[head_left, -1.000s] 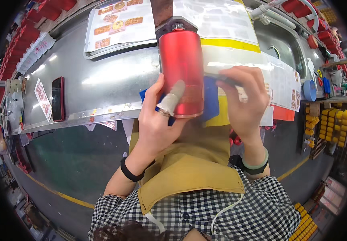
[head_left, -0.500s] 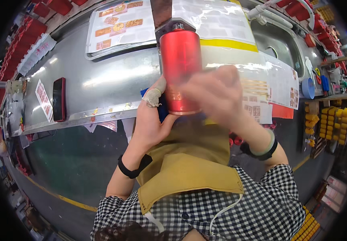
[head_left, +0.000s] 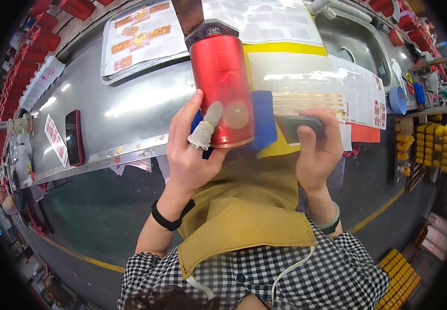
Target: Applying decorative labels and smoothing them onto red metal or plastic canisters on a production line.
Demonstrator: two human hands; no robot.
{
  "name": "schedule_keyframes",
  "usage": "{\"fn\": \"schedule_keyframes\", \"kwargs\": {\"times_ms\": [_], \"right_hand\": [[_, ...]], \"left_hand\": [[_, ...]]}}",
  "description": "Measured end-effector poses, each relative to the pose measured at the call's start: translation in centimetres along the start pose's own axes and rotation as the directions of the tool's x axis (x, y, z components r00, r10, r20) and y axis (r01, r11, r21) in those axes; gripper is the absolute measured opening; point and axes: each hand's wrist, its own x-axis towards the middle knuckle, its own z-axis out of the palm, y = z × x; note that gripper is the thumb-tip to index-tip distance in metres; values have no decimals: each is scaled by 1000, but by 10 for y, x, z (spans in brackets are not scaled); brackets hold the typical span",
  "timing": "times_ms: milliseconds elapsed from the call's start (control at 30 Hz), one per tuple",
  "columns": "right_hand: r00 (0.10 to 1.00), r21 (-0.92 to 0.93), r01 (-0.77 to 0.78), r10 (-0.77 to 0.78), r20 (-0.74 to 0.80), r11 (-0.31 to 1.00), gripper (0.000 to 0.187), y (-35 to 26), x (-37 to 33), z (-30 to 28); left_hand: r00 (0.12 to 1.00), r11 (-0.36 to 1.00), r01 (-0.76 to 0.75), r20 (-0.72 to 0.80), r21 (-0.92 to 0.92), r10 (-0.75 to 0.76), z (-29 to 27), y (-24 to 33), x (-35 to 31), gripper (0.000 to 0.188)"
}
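A glossy red metal canister (head_left: 221, 72) lies along the bench, its far end against a dark metal bracket (head_left: 211, 26). A round tan patch shows on its near part. My left hand (head_left: 192, 150) grips its near left side; one finger wears a white cover and lies on the surface. To the right, apart from the canister, my right hand (head_left: 320, 160) pinches a dark grey, flat, round-ended tool (head_left: 302, 125) between thumb and fingers. I cannot make out its kind. A blue pad (head_left: 265, 116) lies between canister and tool.
On the steel bench are a tray of printed sheets (head_left: 182, 46), a phone (head_left: 73, 137) and a sticker strip (head_left: 55, 139). Gold strips (head_left: 309, 102) and more sheets (head_left: 363, 88) lie at right, near a sink (head_left: 350, 36) and a blue bowl (head_left: 397, 99).
My right hand has moved from over the canister rightward and down, where the grey tool now shows in it. The round tan patch and blue pad have come into sight. The canister appears farther left.
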Motion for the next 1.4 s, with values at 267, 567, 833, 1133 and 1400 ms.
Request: {"fn": "schedule_keyframes", "kwargs": {"times_ms": [267, 567, 833, 1133, 1400], "right_hand": [[994, 12, -109, 110, -21, 994, 21, -1, -2, 5], [989, -59, -149, 150, 10, 987, 20, -3, -11, 17], [973, -131, -214, 223, 58, 968, 18, -15, -17, 22], [949, -198, -288, 307, 71, 937, 14, -2, -32, 19], [913, -80, -403, 406, 32, 912, 13, -2, -25, 14]], "left_hand": [[999, 995, 26, -45, -93, -31, 3, -2, -6, 59], [971, 948, -240, 38, 209, 238, -2, 6, -2, 26], [986, 981, -88, -127, 171, 111, -1, 1, -22, 27], [972, 973, -104, -188, 206, 143, 8, -3, -32, 32], [976, 911, -191, -25, 366, 215, 4, 6, -25, 21]]}}
